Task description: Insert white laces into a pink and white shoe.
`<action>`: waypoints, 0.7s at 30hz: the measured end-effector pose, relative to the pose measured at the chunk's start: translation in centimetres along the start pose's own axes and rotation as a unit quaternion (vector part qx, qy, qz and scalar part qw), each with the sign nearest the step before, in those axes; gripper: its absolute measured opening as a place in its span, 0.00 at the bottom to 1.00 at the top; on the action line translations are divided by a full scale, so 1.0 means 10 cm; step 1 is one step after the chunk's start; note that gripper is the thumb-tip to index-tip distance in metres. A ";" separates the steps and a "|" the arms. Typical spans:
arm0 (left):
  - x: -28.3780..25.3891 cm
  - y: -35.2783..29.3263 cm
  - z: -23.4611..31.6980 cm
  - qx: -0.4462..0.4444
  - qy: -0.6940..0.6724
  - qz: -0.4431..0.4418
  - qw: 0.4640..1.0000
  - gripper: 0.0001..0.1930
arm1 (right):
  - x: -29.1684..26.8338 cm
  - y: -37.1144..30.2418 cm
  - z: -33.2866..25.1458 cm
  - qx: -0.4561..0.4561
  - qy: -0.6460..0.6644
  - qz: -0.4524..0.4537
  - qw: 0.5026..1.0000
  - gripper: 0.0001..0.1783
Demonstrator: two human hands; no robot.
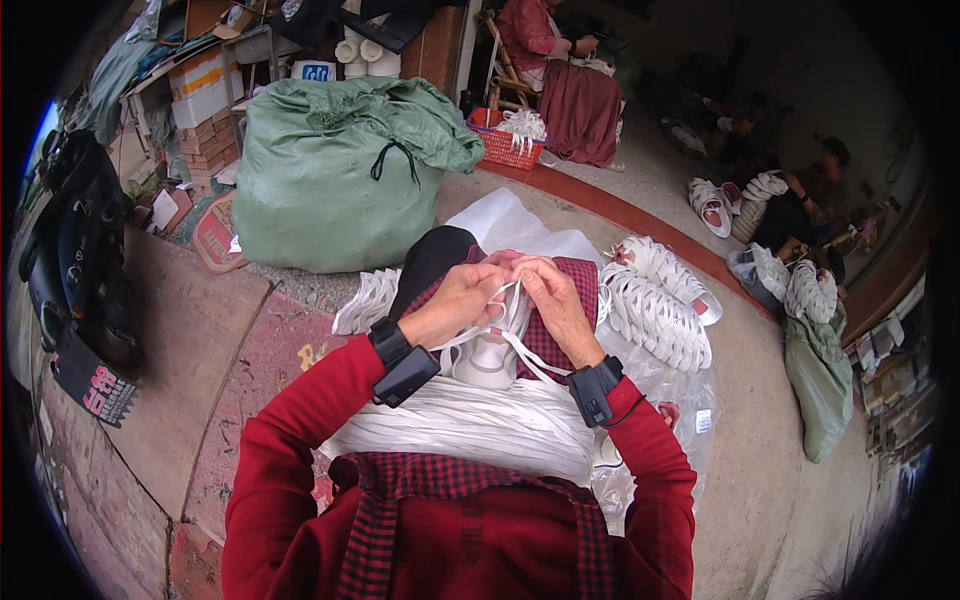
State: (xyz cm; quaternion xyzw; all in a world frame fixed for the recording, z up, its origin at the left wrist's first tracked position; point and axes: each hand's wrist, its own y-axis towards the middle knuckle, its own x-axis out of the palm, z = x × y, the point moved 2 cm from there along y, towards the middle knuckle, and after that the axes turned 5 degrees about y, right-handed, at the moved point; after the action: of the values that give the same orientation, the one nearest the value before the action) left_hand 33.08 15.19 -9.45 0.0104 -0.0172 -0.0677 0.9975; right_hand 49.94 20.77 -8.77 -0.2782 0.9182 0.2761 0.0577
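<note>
Soft outdoor daylight, dim interior [800, 70] (murky at upper right), fisheye-bent edges, black corners

Looks like crinkled, semi-gloss plastic on green sack [330, 205], glossy film on clear bag [692, 393], smooth cloth on white laces [465, 432].

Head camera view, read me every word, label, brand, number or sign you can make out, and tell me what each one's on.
I won't copy wording, but markings show here:
Black flap: pink lettering.
Red sign: pale lettering.
Red top: dark lettering, too faint to read fully.
Blue-and-white container: white marks, unclear.
White label: too small to read.
</note>
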 end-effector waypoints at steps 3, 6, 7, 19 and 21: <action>0.07 0.02 -0.04 -0.009 -0.090 -0.010 0.996 0.13 | 0.03 0.03 0.03 -0.011 -0.029 0.015 0.999 0.14; 0.07 0.02 -0.05 -0.011 -0.153 -0.021 0.988 0.12 | 0.03 0.04 0.03 -0.009 -0.038 0.019 0.999 0.14; 0.07 0.00 -0.06 -0.012 -0.141 -0.027 0.990 0.11 | 0.02 0.04 0.05 0.060 0.016 0.031 0.998 0.14; 0.16 -0.02 -0.13 0.002 -0.088 -0.021 0.996 0.13 | 0.02 -0.01 -0.18 0.004 -0.023 0.048 0.999 0.08; 0.14 0.00 -0.12 -0.005 -0.054 -0.016 0.998 0.14 | 0.10 -0.15 -0.51 -0.077 -0.233 0.164 0.955 0.06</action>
State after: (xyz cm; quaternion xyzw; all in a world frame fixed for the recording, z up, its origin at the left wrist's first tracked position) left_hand 34.50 14.98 -10.62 0.0016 -0.0707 -0.0840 0.9940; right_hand 50.19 16.52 -5.48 -0.0552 0.8882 0.4086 0.2026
